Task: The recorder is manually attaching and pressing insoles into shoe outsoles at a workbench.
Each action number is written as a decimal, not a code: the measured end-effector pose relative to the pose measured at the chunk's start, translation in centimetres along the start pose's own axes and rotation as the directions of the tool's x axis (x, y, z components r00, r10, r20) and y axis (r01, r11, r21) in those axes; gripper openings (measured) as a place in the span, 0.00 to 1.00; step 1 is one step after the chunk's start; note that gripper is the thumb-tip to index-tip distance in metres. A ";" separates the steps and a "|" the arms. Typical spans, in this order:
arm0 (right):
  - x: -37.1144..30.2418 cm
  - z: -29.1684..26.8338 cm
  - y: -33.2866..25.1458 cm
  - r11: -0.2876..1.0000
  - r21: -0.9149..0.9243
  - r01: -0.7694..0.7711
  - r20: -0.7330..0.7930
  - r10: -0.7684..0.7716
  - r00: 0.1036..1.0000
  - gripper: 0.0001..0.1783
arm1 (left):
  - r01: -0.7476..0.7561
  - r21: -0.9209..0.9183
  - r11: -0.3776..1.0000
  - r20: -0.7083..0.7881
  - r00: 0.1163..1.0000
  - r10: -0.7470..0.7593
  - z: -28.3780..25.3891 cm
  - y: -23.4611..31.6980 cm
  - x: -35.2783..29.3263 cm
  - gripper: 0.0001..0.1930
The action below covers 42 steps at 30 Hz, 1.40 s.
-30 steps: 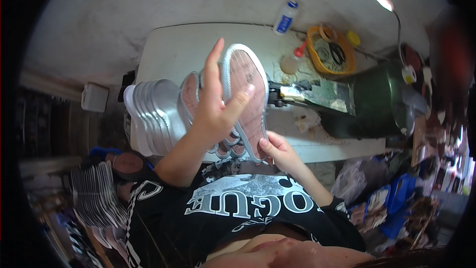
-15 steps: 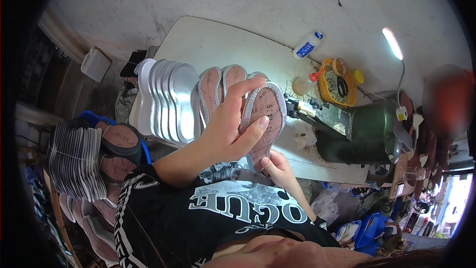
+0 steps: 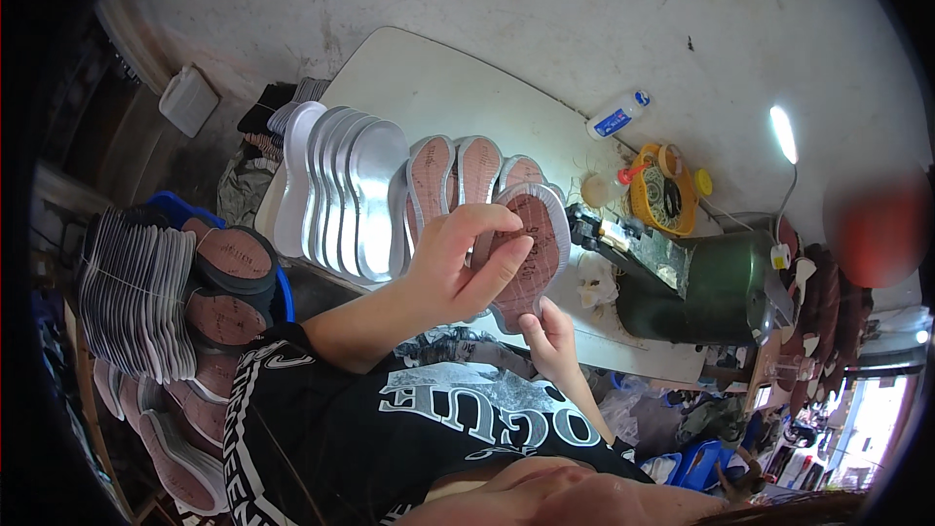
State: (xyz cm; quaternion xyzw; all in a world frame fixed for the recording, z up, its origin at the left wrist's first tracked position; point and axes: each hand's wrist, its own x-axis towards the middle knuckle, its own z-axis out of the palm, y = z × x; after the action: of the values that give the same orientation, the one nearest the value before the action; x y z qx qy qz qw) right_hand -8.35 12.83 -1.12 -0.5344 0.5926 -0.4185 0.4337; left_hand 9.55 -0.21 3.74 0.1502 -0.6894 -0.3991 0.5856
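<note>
A shoe sole (image 3: 541,268) with a pinkish-brown, marked face and a ridged silver rim is held up before my chest, broad end up and tilted. My right hand (image 3: 553,339) pinches its narrow lower end, thumb on the face. From the left, my left hand (image 3: 453,263) reaches over the sole's left edge. Its thumb and forefinger are bent close together over the face; anything fine between them cannot be made out, and its other fingers are hidden. Just behind stand similar pinkish soles (image 3: 430,170) with silver rims, beside a row of shiny silver soles (image 3: 375,200).
On the pale table (image 3: 438,68) sit a green machine (image 3: 721,282), a white bottle (image 3: 618,115) with a blue label and a yellow basket (image 3: 640,205). A lit lamp (image 3: 783,134) stands at right. Bundled soles (image 3: 136,292) are stacked at my left beside a blue tub (image 3: 284,292).
My left forefinger has left the sole's top edge and now bends toward the thumb over the face. The sole has turned slightly; my right hand keeps its narrow end. The view has shifted slightly.
</note>
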 end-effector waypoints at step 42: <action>1.8 -2.4 -2.6 0.795 0.445 0.412 -0.443 -0.204 0.873 0.15 | 0.213 -0.058 0.975 -0.041 0.976 -0.216 5.0 -3.3 -1.9 0.21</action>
State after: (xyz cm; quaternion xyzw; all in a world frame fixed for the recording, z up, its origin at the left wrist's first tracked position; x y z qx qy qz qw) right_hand -10.01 10.87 1.94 -0.3960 0.4289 -0.7243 0.3669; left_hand 4.55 0.87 0.09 0.2175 -0.6442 -0.4747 0.5589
